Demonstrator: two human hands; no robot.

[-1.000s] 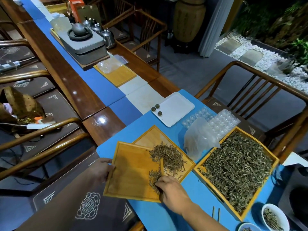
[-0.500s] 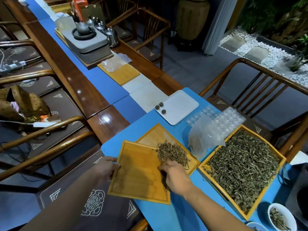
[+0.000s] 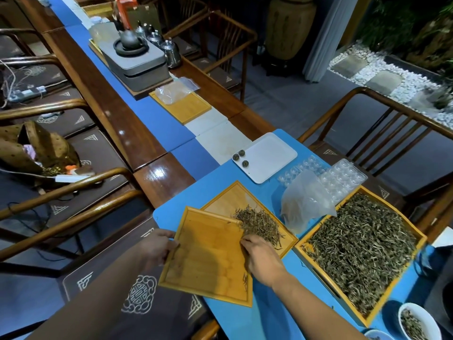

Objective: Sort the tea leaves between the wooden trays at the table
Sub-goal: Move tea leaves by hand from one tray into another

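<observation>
A nearly bare wooden tray (image 3: 208,256) tilts over the edge of a second wooden tray (image 3: 228,200) that carries a small heap of tea leaves (image 3: 259,223). My left hand (image 3: 157,246) grips the tilted tray's left rim. At that tray's right edge my right hand (image 3: 259,258) lies palm down, fingertips touching the heap. A few leaves (image 3: 245,278) remain by the tray's lower right rim. To the right, a large wooden tray (image 3: 304,241) is filled with tea leaves (image 3: 362,244).
A white tray (image 3: 272,155) with three dark tea balls, clear plastic moulds (image 3: 343,177) and a plastic bag (image 3: 304,200) lie behind the trays. White bowls (image 3: 421,320) with leaves sit at the lower right. A tea set (image 3: 137,55) stands far along the table; chairs flank both sides.
My right hand has swept the leaves off the tilted tray onto the heap in the second tray. The tilted tray is now almost bare. My left hand kept its grip.
</observation>
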